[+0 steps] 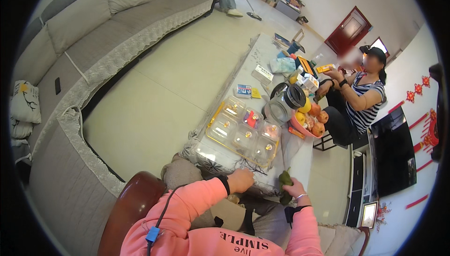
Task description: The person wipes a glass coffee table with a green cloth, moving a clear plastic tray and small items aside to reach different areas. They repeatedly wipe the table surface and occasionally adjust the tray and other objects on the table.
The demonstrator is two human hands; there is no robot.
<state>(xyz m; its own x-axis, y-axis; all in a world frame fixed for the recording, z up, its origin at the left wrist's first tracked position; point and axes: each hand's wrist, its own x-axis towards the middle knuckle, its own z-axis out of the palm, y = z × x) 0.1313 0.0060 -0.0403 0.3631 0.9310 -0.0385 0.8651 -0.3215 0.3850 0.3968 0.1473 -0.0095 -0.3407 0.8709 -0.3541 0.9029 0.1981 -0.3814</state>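
Observation:
My right hand (297, 190) grips a dark green, limp, crumpled item (285, 182) at the table's near edge. Whether it is leaf or cloth I cannot tell. Beside it, my left hand (241, 180) is curled with its back towards me, so its fingertips and anything between them are hidden. Just beyond that hand, thin dark twigs (254, 166) lie on the table's corner. A gold-rimmed tray (215, 138) of clear lidded boxes stands past the twigs. The tablecloth (207, 150) has a patterned lace border under a clear cover.
A glass jug (277, 108) and a pink bowl (305, 129) of pomegranates and yellow fruit stand farther along. Cartons, including a white box (263, 74), crowd the far half. Another person (364, 94) sits at the right, holding a yellow box (325, 68). A grey sofa (151, 20) runs along the left.

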